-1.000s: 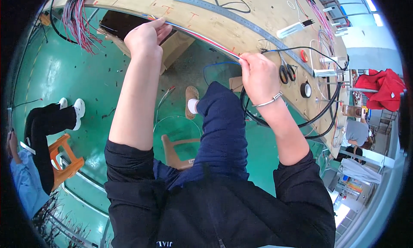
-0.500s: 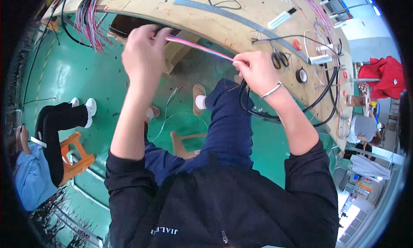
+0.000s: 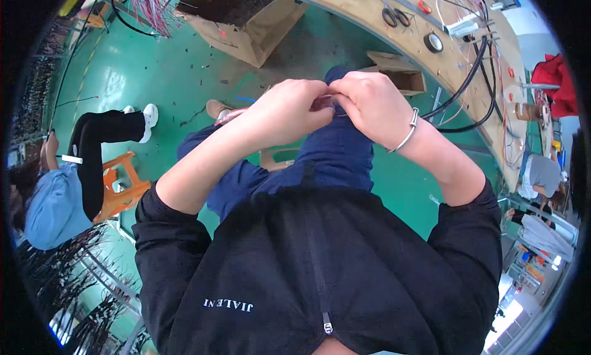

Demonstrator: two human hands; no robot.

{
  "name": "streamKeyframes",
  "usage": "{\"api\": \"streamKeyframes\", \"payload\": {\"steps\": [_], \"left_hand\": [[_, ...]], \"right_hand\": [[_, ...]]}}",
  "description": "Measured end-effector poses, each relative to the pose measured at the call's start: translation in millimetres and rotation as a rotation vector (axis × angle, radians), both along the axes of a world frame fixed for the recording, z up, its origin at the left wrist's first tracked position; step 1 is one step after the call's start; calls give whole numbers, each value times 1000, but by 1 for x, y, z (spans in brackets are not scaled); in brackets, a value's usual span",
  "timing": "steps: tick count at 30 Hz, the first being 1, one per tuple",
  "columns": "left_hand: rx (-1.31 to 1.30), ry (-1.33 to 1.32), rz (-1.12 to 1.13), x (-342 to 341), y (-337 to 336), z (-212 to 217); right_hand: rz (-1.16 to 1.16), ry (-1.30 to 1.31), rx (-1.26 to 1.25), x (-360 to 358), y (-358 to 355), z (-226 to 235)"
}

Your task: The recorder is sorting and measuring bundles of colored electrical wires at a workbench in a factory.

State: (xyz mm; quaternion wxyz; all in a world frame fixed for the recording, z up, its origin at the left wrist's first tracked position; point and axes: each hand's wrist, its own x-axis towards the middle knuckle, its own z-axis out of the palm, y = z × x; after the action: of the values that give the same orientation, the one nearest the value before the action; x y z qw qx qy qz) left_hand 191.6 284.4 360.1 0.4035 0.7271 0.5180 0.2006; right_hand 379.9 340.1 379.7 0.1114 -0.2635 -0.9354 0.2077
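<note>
Above my lap my two hands meet, fingertips touching. My left hand [image 3: 294,107] is closed with its fingers curled, and my right hand [image 3: 368,103], a metal bangle at its wrist, pinches right against it. Between them they hold a thin bundle of wires [image 3: 231,115]. Pink and white strands of it come out beside my left forearm, and a blue wire end [image 3: 246,99] sticks out near there. The stretch between my fingertips is mostly hidden by the fingers.
The wooden workbench [image 3: 345,4] curves along the far side and right. On it lie black scissors [image 3: 396,17], a roll of black tape [image 3: 433,43] and thick black cables [image 3: 474,84]. Cardboard boxes [image 3: 265,38] stand below. A person [image 3: 52,201] sits at the left.
Both hands have come down and toward me from the bench edge. The left moved right until it met the right; the wire bundle, stretched taut between them before, is now mostly hidden.
</note>
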Motion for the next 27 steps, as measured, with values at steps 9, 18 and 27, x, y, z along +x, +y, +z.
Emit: {"api": "streamKeyframes", "payload": {"steps": [9,18,27], "left_hand": [[-80,-3,-28,29,-48,-13],[-11,101,47,61,-88,-43],[-32,31,94,95,-92,-45]], "right_hand": [[77,-90,-16,30,-43,-23],[310,-5,-174,52,-39,-37],[353,93,-566,83,-18,-60]]}}
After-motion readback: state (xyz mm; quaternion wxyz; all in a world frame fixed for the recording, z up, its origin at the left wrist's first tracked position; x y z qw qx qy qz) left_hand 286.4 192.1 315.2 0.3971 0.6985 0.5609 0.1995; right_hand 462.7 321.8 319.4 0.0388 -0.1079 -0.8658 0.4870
